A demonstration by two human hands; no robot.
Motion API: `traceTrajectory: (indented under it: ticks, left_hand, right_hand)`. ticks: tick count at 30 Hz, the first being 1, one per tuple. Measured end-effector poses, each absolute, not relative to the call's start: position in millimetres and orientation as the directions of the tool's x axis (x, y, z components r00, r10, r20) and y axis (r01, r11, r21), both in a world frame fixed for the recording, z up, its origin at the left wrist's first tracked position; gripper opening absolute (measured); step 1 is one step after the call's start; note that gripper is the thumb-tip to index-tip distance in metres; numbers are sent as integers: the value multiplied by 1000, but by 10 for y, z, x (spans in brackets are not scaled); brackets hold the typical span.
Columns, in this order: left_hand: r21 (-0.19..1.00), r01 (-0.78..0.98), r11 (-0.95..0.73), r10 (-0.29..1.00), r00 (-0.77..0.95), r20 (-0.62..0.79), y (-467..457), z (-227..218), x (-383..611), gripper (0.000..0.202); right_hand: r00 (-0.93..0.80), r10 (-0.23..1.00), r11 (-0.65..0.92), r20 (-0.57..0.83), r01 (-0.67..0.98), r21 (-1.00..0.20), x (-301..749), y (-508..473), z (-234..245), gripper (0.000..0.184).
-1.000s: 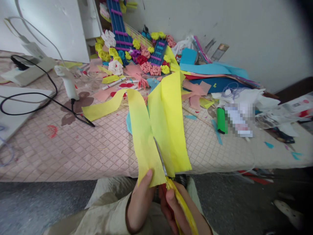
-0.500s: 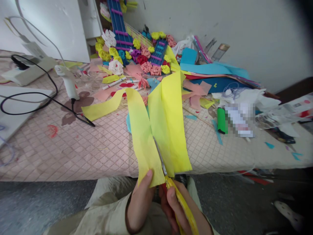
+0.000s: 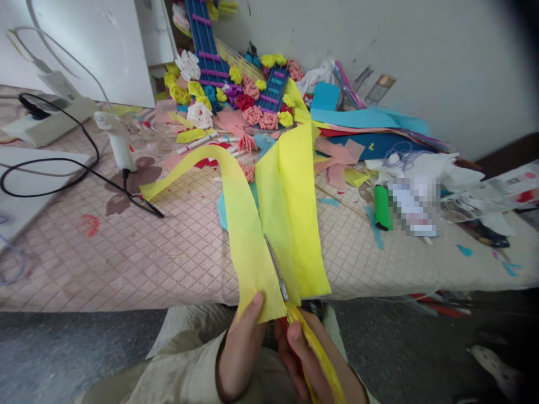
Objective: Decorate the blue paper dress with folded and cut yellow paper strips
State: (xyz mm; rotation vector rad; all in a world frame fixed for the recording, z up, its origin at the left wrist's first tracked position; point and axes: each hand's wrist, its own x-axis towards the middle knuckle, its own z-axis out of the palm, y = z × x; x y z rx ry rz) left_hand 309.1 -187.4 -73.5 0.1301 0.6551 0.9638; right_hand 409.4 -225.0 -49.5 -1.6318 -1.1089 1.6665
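Note:
My left hand (image 3: 244, 342) pinches the near end of a long yellow crepe paper strip (image 3: 244, 224), thumb on top. The strip arches away from me and its far end droops to the left over the table. My right hand (image 3: 311, 359) is wrapped round the yellow handles of a pair of scissors (image 3: 280, 278). The blades lie along the slit between the strip and a wider yellow paper sheet (image 3: 301, 207), which hangs to the right and reaches back across the table. A light blue piece (image 3: 222, 210) lies partly hidden under the strip.
Crepe paper flowers (image 3: 252, 115) surround a blue toy-like guitar neck (image 3: 208, 50) at the back. Blue paper (image 3: 366, 118) is stacked back right. A green object (image 3: 382, 207) lies to the right. A white glue gun (image 3: 115, 140) and black cable (image 3: 99, 151) sit left.
The strip's far part has bowed up into a smoother, higher arch, and its loose end has twisted slightly. Both hands and the scissors stay almost in place.

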Motion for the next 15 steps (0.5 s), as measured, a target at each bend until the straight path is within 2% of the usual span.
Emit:
traceTrajectory:
  ticks: [6,10,15]
  left_hand:
    - [368,-724,583,785,387,-483,-1866,-726,3081,25]
    - [376,-721,582,790,393,-470,-1867,-719,3075,29]
    - [398,-715,575,804,404,-435,-1871,-762,3065,34]
  right_hand:
    - [-139,827,-529,-545,136,-838,4100,-2209,-474,57]
    - [-60,834,-532,-548,177,-828,4111,-2237,-438,52]
    - [-48,835,-529,-548,200,-825,4126,-2250,-470,52]
